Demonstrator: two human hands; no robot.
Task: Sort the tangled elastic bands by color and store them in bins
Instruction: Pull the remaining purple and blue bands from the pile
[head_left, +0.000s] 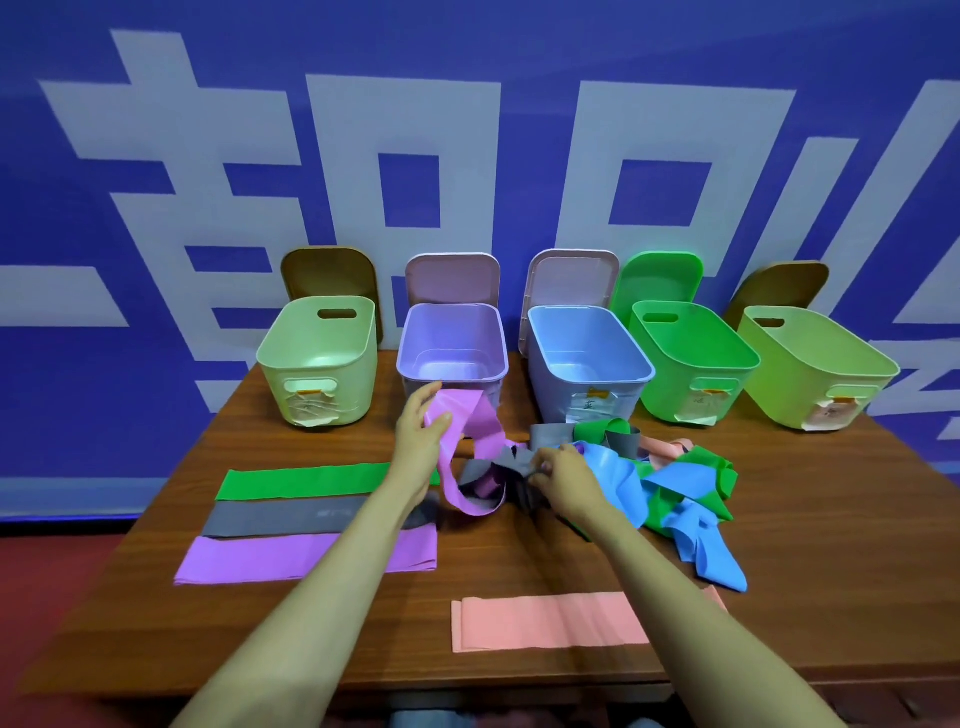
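Progress: four bands lie flattened on the table (805, 525), a green band (306, 480), a grey one (280, 517) and a purple one (280, 560) at my left, and a pink one (545, 621) nearest me. Nothing shows inside the five bins (322, 364). The tangle (670, 483) of blue, green, grey and pink sits right of centre, unsorted. I judge the task under half done.

Grip: my left hand (420, 434) curls round a raised purple band (470, 423) before the lilac bin (452, 371). My right hand (560, 474) pinches a grey band (514, 460) at the tangle's left edge.
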